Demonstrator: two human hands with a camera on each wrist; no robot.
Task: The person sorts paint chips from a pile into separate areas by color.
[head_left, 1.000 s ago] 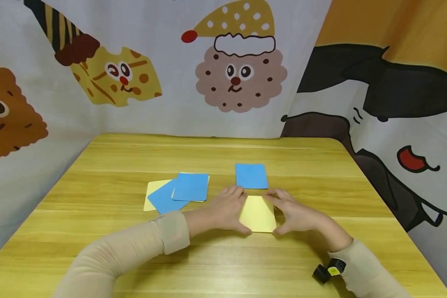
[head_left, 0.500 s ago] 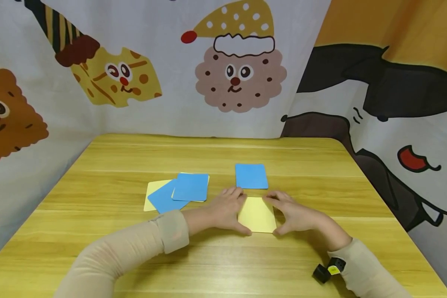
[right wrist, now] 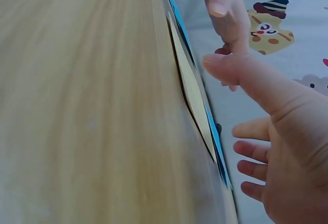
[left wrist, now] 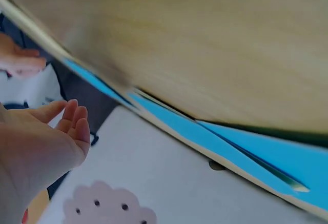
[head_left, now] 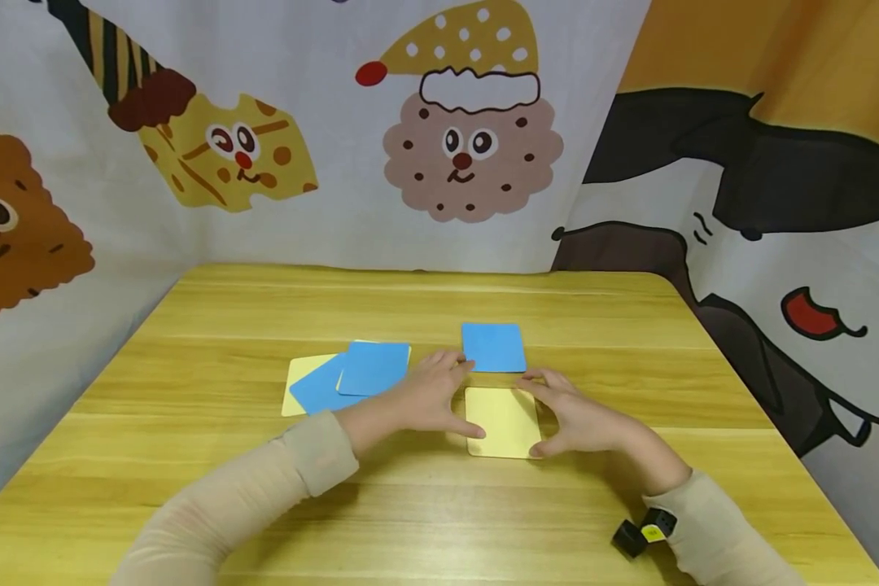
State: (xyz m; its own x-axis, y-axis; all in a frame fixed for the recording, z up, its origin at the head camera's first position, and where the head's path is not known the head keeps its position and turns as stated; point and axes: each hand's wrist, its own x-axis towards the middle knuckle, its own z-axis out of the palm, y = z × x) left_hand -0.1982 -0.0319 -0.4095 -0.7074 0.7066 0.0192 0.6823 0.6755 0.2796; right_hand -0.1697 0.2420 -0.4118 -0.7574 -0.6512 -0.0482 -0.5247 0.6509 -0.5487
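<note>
A square yellow card (head_left: 507,419) with rounded corners lies flat between my two hands. My left hand (head_left: 430,399) is at its left, fingers spread, the thumb over the card's lower left part and the fingertips by the lower left corner of a blue card (head_left: 494,347). At the yellow card's right side is my right hand (head_left: 580,417), thumb at the lower right corner and fingers near the upper right corner. The right wrist view shows this hand (right wrist: 292,142) with thumb and fingers apart. In the left wrist view, the left hand (left wrist: 46,142) has loosely bent fingers.
Left of my hands is an overlapping spread of cards: a blue card (head_left: 375,366) on top, another blue card (head_left: 324,387) partly under it, and a yellow card (head_left: 303,376) at the far left. A curtain (head_left: 337,236) with cartoon prints hangs behind the wooden table (head_left: 410,521).
My left hand has come off the yellow card's left edge and moved left and slightly farther away, uncovering that edge. The right hand has barely moved.
</note>
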